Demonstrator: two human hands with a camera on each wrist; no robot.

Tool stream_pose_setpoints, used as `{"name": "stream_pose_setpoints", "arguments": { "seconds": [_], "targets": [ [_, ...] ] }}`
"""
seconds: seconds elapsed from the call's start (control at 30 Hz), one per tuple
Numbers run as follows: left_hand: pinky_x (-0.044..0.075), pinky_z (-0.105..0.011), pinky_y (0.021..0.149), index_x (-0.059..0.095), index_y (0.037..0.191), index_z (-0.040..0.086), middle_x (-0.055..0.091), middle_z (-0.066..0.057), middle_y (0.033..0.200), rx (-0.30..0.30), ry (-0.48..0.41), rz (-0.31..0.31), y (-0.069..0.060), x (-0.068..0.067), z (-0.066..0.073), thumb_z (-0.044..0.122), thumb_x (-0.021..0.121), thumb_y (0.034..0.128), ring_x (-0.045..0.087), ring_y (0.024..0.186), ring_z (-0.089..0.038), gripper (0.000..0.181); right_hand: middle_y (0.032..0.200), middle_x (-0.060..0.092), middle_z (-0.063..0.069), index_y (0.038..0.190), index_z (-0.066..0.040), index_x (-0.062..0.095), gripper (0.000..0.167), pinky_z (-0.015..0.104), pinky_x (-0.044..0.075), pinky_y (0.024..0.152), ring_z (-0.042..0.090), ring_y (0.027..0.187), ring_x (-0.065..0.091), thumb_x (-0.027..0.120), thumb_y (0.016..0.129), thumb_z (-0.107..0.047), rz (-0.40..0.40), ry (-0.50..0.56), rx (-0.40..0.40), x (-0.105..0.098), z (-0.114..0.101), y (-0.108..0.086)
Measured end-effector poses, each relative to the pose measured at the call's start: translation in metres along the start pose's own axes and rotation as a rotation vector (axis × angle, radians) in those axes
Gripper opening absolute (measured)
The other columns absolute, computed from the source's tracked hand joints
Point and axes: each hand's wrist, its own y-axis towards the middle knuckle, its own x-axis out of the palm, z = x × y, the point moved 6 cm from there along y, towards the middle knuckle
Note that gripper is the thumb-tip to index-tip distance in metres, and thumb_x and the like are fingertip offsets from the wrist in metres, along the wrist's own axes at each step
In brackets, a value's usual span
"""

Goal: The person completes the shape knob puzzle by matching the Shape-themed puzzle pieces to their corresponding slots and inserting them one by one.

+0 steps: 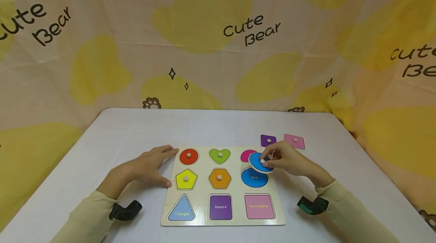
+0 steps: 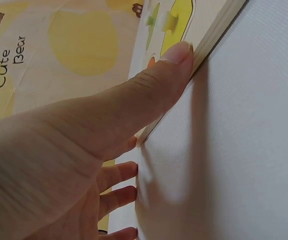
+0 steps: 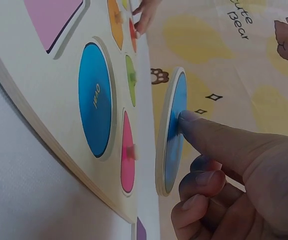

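Observation:
A blue oval puzzle piece [image 1: 256, 161] hangs above the wooden shape board [image 1: 201, 223], pinched by its knob in my right hand [image 1: 285, 158]. In the right wrist view the oval piece [image 3: 171, 150] is tilted on edge, apart from the board. Below it in the head view lies the blue recess marked Oval [image 1: 254, 178]. My left hand [image 1: 150, 166] rests at the board's left edge with fingers spread. Its thumb [image 2: 177, 55] touches the board's rim beside the yellow pentagon [image 1: 186, 179].
Red circle [image 1: 189, 156], green heart [image 1: 219, 156], orange hexagon [image 1: 219, 178] and a partly covered pink piece [image 1: 246, 155] sit in the board. Triangle, square and rectangle recesses show bare along the front. Behind the board lie a purple square [image 1: 268, 139] and a pink rectangle [image 1: 295, 141].

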Motion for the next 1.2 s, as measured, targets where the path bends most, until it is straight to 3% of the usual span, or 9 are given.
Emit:
{"name": "stream_pose_setpoints", "arguments": {
  "seconds": [0.23, 1.2],
  "targets": [
    [0.034, -0.073, 0.111, 0.039, 0.156, 0.015, 0.038, -0.018, 0.16, -0.003, -0.003, 0.003, 0.002, 0.001, -0.003, 0.045, 0.088, 0.0713, 0.035, 0.145, -0.047, 0.102, 0.072, 0.05, 0.001, 0.097, -0.002, 0.076, 0.01, 0.016, 0.042, 0.055, 0.01, 0.07, 0.048, 0.076, 0.089, -0.009, -0.024, 0.023, 0.0, 0.008, 0.001, 0.001],
    [0.036, -0.072, 0.111, 0.039, 0.156, 0.015, 0.038, -0.018, 0.16, 0.0, -0.002, -0.001, 0.002, 0.001, -0.002, 0.046, 0.088, 0.0712, 0.036, 0.145, -0.047, 0.103, 0.073, 0.052, -0.001, 0.095, -0.006, 0.075, 0.006, 0.017, 0.041, 0.06, 0.011, 0.072, 0.048, 0.076, 0.089, -0.01, -0.122, -0.008, 0.013, 0.033, 0.004, 0.002]
  ]
}}
